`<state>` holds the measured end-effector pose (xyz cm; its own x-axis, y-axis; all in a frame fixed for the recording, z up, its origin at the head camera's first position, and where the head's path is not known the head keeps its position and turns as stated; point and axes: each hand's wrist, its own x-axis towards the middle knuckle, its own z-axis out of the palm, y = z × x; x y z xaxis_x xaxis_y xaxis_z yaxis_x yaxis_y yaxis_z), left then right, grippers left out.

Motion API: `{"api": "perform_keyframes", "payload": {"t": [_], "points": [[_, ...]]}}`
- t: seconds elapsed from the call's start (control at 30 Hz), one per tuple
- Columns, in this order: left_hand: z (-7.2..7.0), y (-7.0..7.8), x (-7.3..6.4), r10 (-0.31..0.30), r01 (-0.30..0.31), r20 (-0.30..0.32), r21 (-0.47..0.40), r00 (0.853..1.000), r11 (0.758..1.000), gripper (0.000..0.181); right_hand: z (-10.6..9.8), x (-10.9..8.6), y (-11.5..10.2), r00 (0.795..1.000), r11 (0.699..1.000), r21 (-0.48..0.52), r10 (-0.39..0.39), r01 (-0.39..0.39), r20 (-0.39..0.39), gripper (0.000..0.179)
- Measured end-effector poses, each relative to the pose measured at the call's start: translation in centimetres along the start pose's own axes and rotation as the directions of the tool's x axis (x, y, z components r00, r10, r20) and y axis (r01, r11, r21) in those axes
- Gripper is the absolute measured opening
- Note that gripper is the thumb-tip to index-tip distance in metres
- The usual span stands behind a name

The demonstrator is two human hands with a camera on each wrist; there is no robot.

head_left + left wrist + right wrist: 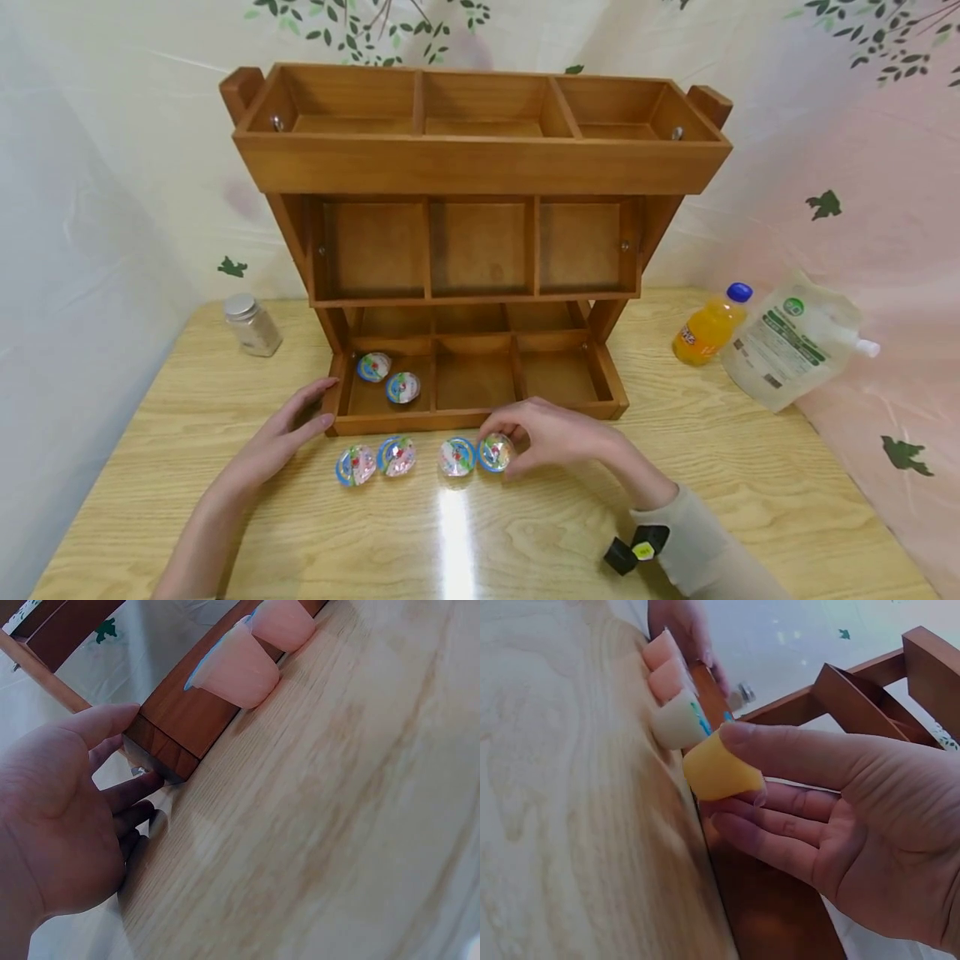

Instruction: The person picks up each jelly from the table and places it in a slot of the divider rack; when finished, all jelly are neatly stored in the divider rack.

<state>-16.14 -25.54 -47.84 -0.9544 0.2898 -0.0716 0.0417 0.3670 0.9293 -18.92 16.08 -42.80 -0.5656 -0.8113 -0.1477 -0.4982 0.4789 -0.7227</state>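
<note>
A wooden tiered rack (480, 167) stands on the table. My left hand (279, 435) rests its thumb and fingertips against the lower left end of the bottom tray (169, 739). My right hand (551, 433) pinches a yellow jelly cup (720, 771) between thumb and fingers, just in front of that tray. Left of it is a whitish jelly cup (457, 457), almost touching. Two pink jelly cups, one (356, 466) farther left and one (396, 456) beside it, complete the row. Two more, one (373, 367) behind the other (402, 387), lie in the bottom left compartment.
A lidded jar (252, 325) stands left of the rack. To the right are an orange drink bottle (708, 329) and a white spouted pouch (795, 342). Dividers split each rack tier into three compartments. A patterned cloth (832, 167) hangs around the table.
</note>
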Motion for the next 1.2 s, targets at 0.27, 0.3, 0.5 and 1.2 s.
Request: {"api": "perform_keyframes", "payload": {"t": [0.27, 0.3, 0.5, 1.2], "points": [[-0.1, 0.0, 0.1, 0.002, -0.001, -0.002, 0.008, 1.000, 1.000, 0.060, -1.7, 0.0, -0.3, 0.998, 0.993, 0.114, 0.005, 0.002, -0.059, 0.047], [-0.1, 0.0, 0.1, 0.004, -0.004, -0.001, 0.012, 1.000, 1.000, 0.060, -1.9, 0.1, -0.3, 0.997, 0.990, 0.141, -0.005, 0.016, -0.076, 0.047], [-0.2, 0.0, 0.0, 0.006, -0.006, -0.001, 0.019, 1.000, 1.000, 0.061, -2.6, 1.7, 0.2, 0.974, 0.971, 0.226, -0.024, 0.076, -0.224, 0.050], [-0.2, -0.1, 0.1, 0.006, -0.006, 0.002, 0.018, 1.000, 1.000, 0.061, -0.9, 7.3, 1.9, 0.899, 0.977, 0.206, 0.040, 0.056, -0.437, 0.050]]}}
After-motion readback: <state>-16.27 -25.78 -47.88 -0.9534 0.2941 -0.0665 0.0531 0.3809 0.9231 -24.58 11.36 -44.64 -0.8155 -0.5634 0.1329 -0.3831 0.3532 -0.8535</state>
